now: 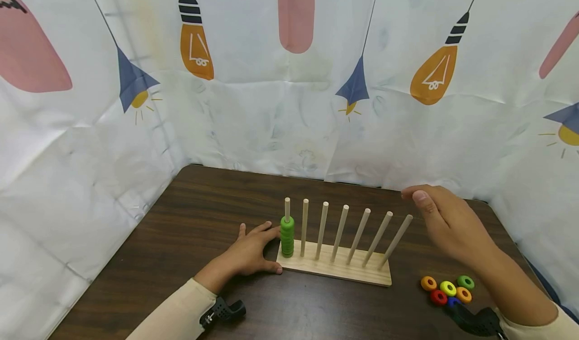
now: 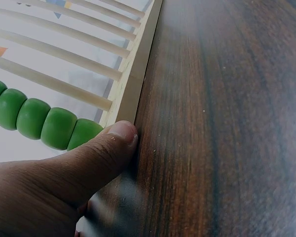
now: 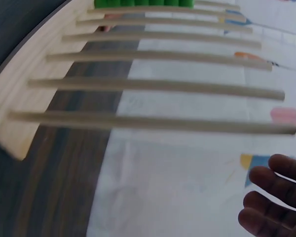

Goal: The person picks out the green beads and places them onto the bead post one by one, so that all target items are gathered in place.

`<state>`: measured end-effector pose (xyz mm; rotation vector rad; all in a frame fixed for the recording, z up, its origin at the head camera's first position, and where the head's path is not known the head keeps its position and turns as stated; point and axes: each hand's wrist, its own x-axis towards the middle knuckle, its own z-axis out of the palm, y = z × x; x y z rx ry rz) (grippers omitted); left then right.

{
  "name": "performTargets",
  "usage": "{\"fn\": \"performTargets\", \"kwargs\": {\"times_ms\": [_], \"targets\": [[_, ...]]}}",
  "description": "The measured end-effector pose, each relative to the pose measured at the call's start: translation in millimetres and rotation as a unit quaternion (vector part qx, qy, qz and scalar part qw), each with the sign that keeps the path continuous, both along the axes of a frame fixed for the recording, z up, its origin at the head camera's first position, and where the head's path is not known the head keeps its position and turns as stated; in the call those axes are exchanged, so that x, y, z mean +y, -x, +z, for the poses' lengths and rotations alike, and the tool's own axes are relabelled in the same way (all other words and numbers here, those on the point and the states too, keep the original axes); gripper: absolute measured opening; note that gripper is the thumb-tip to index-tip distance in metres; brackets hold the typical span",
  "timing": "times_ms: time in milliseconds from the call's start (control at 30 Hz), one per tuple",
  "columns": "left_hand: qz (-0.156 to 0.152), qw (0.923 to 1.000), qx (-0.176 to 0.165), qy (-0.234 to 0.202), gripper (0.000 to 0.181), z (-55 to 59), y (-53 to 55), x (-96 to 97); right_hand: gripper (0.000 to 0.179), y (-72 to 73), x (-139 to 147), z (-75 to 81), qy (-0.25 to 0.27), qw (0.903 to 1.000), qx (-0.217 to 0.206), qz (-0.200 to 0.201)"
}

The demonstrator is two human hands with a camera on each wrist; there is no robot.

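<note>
A wooden peg stand (image 1: pixel 334 272) with a row of upright pegs stands on the table. Green ring beads (image 1: pixel 287 237) are stacked on its leftmost peg. With thumb at the front edge and fingers behind, my left hand (image 1: pixel 253 249) holds the stand's left end. The left wrist view shows the thumb (image 2: pixel 111 148) pressing on the base's edge beside the green beads. My right hand (image 1: pixel 448 219) is raised in the air, right of the rightmost peg, with nothing in it. Its fingers (image 3: pixel 276 182) appear loosely extended beyond the peg tips in the right wrist view.
Several loose ring beads lie in a cluster below my right forearm, including an orange bead (image 1: pixel 428 283), a red bead (image 1: pixel 438 297), a yellow bead (image 1: pixel 448 288) and a green bead (image 1: pixel 465 282). A printed white curtain (image 1: pixel 253 123) hangs behind the dark wooden table (image 1: pixel 181 229).
</note>
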<state>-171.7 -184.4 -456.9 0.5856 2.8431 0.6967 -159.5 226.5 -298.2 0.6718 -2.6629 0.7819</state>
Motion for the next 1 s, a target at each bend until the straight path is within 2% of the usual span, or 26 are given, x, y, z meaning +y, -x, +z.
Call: {"fn": "performTargets", "kwargs": {"times_ms": [200,467,567,733,833,1000], "targets": [[0.003,1.0,-0.003,0.006,0.088,0.5,-0.3,0.3,0.04,-6.0,25.8,-15.3,-0.014,0.9984,-0.036,-0.041],[0.006,0.9999,-0.007,0.01,0.087,1.2,-0.7,1.0,0.042,-9.4,60.2,-39.4,-0.066,0.9906,-0.082,-0.088],[0.006,0.9999,-0.007,0.009,0.086,1.3,-1.0,1.0,0.047,-12.7,70.4,-47.4,-0.083,0.9831,-0.121,-0.11],[0.004,0.9999,-0.003,0.008,0.086,1.4,-0.9,0.8,0.054,-18.1,86.4,-66.1,-0.1,0.9717,-0.162,-0.139],[0.004,0.9999,-0.002,0.011,0.087,0.8,-0.6,0.5,0.056,-19.3,95.8,-78.3,-0.105,0.9668,-0.181,-0.146],[0.004,0.9999,-0.002,0.01,0.088,0.0,0.0,0.0,0.054,-18.6,109.4,-94.9,-0.118,0.9523,-0.239,-0.149]]}}
